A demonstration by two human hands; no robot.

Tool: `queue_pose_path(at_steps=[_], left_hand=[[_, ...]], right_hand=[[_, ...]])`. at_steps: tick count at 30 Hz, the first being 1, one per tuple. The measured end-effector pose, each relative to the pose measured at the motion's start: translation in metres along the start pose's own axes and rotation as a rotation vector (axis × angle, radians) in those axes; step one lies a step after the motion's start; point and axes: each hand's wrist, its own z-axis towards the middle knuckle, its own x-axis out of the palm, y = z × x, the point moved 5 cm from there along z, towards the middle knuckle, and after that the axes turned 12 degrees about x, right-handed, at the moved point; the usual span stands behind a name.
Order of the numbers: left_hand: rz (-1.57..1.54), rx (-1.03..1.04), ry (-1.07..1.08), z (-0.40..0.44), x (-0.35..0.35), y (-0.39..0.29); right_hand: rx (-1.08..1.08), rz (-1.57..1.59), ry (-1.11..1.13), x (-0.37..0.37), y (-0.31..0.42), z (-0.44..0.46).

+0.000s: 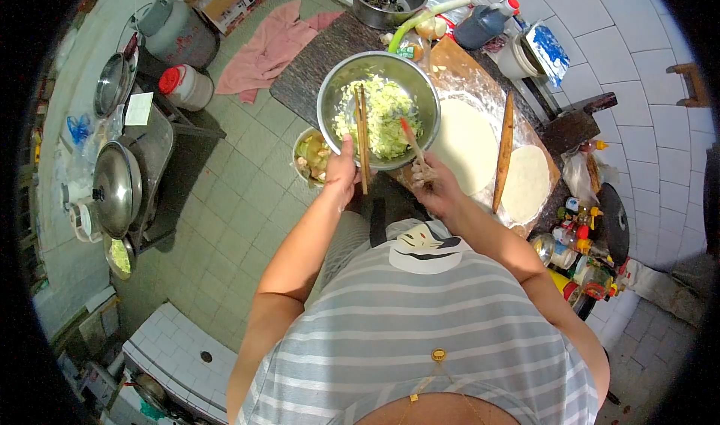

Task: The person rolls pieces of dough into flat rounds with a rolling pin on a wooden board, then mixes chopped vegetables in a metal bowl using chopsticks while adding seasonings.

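A steel mixing bowl holds shredded pale-green vegetable. My left hand is closed on the bowl's near-left rim, thumb on top. A pair of wooden chopsticks leans in the bowl over that rim, close to my left thumb. My right hand, its fingers smeared with dough or flour, is closed around a slim utensil with a red end, held over the bowl's near-right side. Its exact kind I cannot make out. To the right, a large rolled dough sheet lies on the floured wooden board.
A rolling pin lies between the large sheet and a smaller dough round. A second bowl is below left. A dark pot, scallion and dark bottle stand behind. Seasoning bottles crowd the right.
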Motion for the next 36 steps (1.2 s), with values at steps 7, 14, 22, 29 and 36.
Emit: queue_pose_path(at_steps=[7,14,22,29,36], left_hand=[[-0.025,-0.009,0.031,-0.001,0.002,0.0],[-0.096,0.035,0.001,0.01,-0.001,0.015],[-0.107,0.023,0.038,0.007,0.002,0.01],[-0.125,0.004,0.038,0.001,0.003,0.003],[-0.119,0.0,0.041,0.001,0.004,0.004]], right_hand=[[0.175,0.164,0.069,-0.006,0.0,0.013],[0.183,0.205,0.033,0.003,0.001,0.006],[0.15,0.199,-0.026,0.012,0.0,0.004],[0.182,0.161,0.111,0.013,0.002,0.009],[0.193,0.145,0.153,0.037,0.003,-0.007]])
